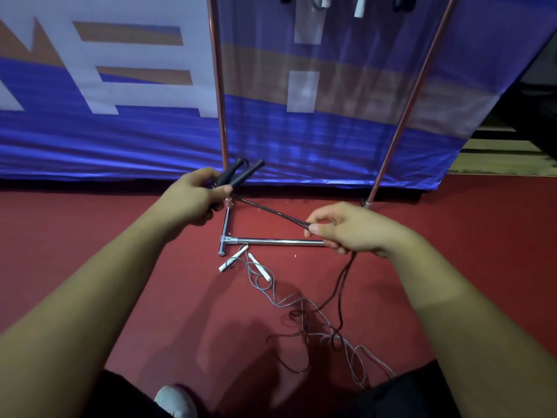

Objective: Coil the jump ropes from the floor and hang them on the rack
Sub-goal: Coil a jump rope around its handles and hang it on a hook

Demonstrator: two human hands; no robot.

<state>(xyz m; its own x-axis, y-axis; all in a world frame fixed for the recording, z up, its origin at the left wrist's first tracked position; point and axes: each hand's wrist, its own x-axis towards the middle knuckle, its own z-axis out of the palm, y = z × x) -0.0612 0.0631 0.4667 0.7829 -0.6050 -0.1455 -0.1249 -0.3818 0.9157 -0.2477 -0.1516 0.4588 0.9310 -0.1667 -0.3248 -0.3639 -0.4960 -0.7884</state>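
Black handles (241,176) of the dark rope (271,213) are gripped side by side in the left hand (193,196), whose fingers are curled round them, just in front of one pole of the rack (218,86). From the handles the doubled cord is stretched taut across to the right hand (346,230), where it is pinched between thumb and fingertips. Below that hand the cord is let hang to the red floor (90,224), where its slack is tangled with a grey rope (272,294). The grey rope is left lying loose, its two white handles (234,257) just beside the rack's chrome base bar (280,242). At the top edge, things hung on the rack are seen only in part: a white grip (360,6) and dark loops, cut off by the frame. A blue banner (120,131) is draped behind the poles. A white shoe (176,401) is seen at the bottom edge.
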